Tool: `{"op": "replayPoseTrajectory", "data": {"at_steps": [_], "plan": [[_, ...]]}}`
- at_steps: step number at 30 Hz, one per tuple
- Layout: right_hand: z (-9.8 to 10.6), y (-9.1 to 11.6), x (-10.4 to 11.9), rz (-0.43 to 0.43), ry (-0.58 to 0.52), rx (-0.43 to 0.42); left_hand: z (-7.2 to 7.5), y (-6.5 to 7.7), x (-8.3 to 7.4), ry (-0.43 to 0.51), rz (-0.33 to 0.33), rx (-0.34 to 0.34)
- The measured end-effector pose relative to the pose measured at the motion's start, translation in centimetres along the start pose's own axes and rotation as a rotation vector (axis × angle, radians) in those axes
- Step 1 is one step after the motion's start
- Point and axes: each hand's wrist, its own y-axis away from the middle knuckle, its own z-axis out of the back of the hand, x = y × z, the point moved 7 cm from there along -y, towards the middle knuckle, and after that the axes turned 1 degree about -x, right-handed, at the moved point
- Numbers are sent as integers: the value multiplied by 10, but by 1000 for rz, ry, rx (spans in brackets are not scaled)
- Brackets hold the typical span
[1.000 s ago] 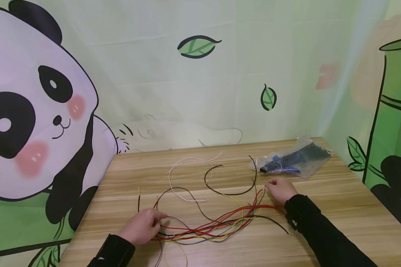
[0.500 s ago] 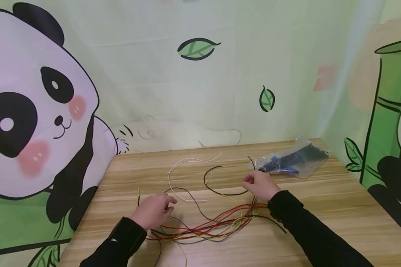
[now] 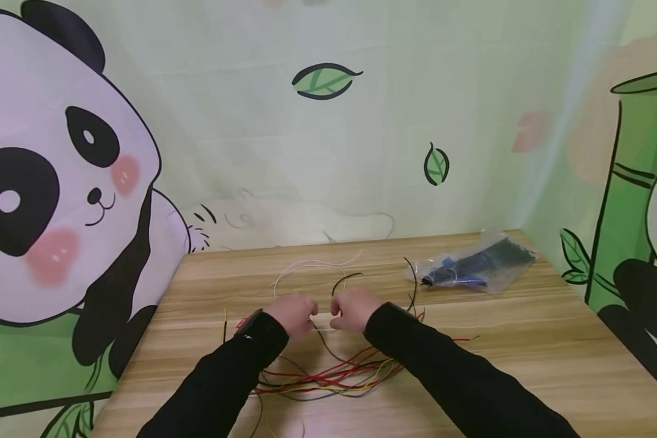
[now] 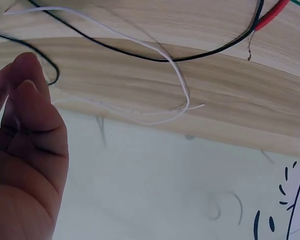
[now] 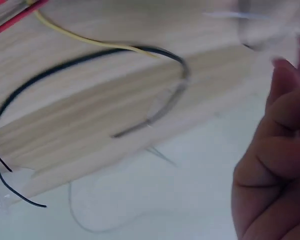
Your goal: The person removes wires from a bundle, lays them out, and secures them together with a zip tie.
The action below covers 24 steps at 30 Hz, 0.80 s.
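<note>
My left hand (image 3: 292, 314) and right hand (image 3: 354, 309) hover close together over the middle of the table, fingers loosely bent. Nothing shows between the fingers of either. Under them runs a thin white wire (image 3: 306, 263), looping away towards the back; in the left wrist view the white wire (image 4: 140, 42) lies on the wood beside the left fingers. A curved black wire (image 3: 346, 278) starts just behind the right hand, and in the right wrist view this black wire (image 5: 65, 63) arcs left of the hand. Closer in lies a tangled bundle of red, black and yellow wires (image 3: 328, 378), partly hidden by the right sleeve.
A clear plastic bag (image 3: 498, 264) with dark and blue contents lies at the back right of the wooden table (image 3: 525, 377). Short yellow and black wire ends (image 3: 225, 322) stick up at the left. A panda-print cloth (image 3: 224, 121) hangs behind the table.
Both hands have left the ends of the wire bundle and moved inward and towards the back, now nearly meeting over the white wire. The bundle stays about where it was.
</note>
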Motion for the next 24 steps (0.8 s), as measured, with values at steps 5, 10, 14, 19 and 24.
{"op": "replayPoseTrajectory", "data": {"at_steps": [5, 10, 14, 19, 24], "plan": [[-28, -18, -4, 43, 182, 0, -12, -12, -2, -36, 6, 41], [-43, -24, -2, 120, 324, -36, -24, -14, 0, -120, -2, 0], [-50, -26, 2, 179, 394, -88, -31, -15, -1, -194, -32, -27], [-51, -28, 4, 169, 379, -92, -37, -17, -1, -228, -29, -40], [-53, -30, 4, 157, 375, -97, -43, -19, 1, -223, -31, -36]]}}
